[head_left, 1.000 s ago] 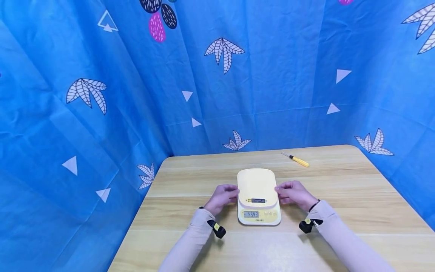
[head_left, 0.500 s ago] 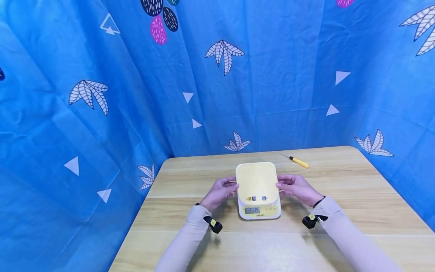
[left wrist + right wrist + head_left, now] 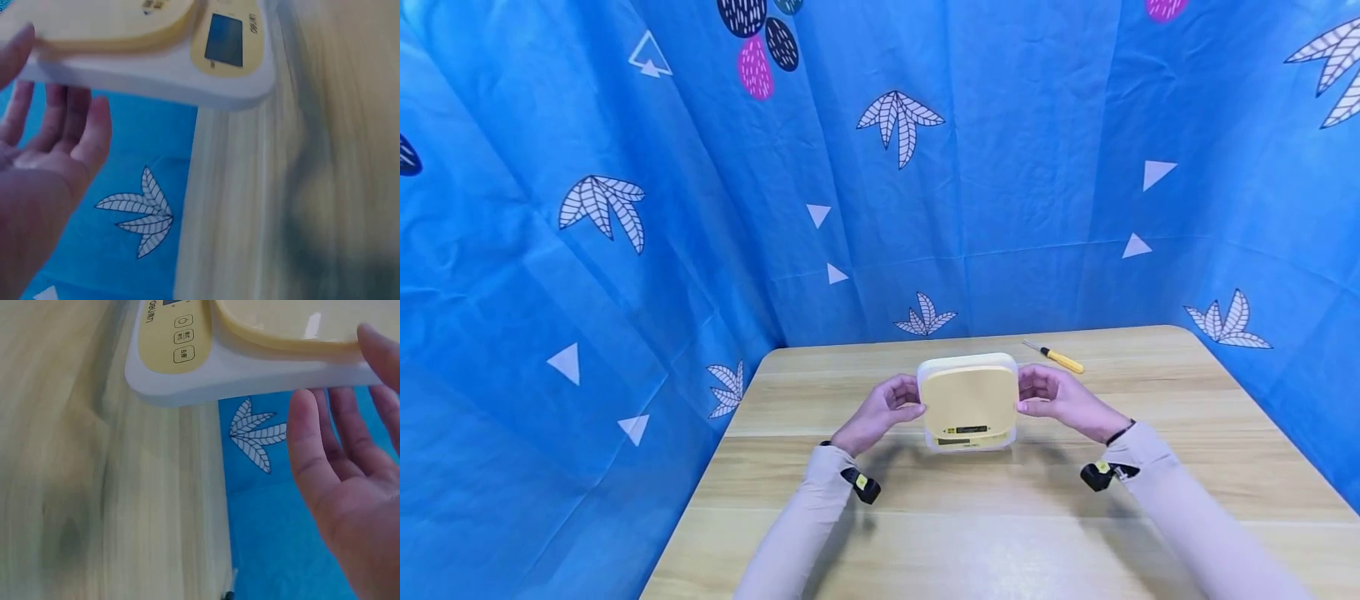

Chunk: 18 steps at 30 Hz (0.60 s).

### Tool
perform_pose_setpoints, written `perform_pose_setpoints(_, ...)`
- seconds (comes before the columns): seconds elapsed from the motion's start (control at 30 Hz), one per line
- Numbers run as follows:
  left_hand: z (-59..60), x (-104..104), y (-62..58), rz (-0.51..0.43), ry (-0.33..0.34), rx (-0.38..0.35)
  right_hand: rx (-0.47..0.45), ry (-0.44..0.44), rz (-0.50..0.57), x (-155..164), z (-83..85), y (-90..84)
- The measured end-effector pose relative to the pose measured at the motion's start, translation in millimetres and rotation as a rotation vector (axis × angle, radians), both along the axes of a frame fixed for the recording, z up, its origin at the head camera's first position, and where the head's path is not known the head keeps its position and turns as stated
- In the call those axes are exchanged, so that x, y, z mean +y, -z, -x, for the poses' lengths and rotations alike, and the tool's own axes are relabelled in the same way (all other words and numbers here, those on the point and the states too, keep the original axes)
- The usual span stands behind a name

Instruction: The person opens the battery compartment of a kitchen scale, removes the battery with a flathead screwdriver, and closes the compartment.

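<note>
Scale (image 3: 968, 402), yellow platform on a white base, is at frame centre in the head view, lifted off the table (image 3: 925, 533) and tipped so its platform faces the camera; the display edge sits lowest.

Left hand (image 3: 880, 412): at the scale's left edge, centre-left of the head view. Fingers (image 3: 69, 125) go under the white base and the thumb lies over the platform rim at the upper left of the left wrist view. Grip is a wide clamp, fingers only slightly bent, palm apart from the scale's side.

Right hand (image 3: 1060, 400): mirrors it on the scale's right edge, just right of centre. In the right wrist view the fingers (image 3: 312, 456) reach up beneath the base at the right of the frame, thumb tip over the platform rim at upper right. Same wide, loosely spread hold; palm clear of the base. How firmly the fingertips press the underside is hard to judge, since both wrist views are motion-blurred.

Display (image 3: 225, 39) is dark in the left wrist view, upper centre. Buttons (image 3: 182, 337) show on the yellow panel, upper left of the right wrist view.

Screwdriver (image 3: 1058, 357), yellow handle, lies on the table just above and right of the right hand, apart from it. Blue patterned curtain (image 3: 625, 208) fills the upper frame and both sides behind the table.
</note>
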<state>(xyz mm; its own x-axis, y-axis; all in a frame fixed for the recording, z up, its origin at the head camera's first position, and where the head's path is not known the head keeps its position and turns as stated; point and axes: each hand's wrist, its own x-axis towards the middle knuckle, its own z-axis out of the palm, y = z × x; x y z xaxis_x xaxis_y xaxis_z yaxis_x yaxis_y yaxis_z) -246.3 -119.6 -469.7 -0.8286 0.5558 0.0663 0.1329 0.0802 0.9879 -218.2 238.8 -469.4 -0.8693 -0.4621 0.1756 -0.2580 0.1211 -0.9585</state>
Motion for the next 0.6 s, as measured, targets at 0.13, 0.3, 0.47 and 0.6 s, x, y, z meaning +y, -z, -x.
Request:
perform_pose_setpoints(0.13, 0.9, -5.0, -5.1, 0.012, 0.094, 0.023, 0.017, -0.062, -0.02, 2.2, 0.7, -2.0)
perform_pose_setpoints(0.3, 1.3, -8.7, -8.9, 0.086, 0.16, 0.072, 0.048, -0.132, -0.062, -0.8, -2.6, -2.3)
perform_pose_setpoints(0.47, -0.1, -9.1, -9.6, 0.237, 0.22, 0.202, 0.101, -0.136, -0.124, -5.5, -5.1, 1.6)
perform_pose_setpoints(0.6, -2.5, -8.0, -7.8, 0.352, 0.264, 0.332, 0.207, -0.115, -0.185, -8.0, -7.9, 7.6)
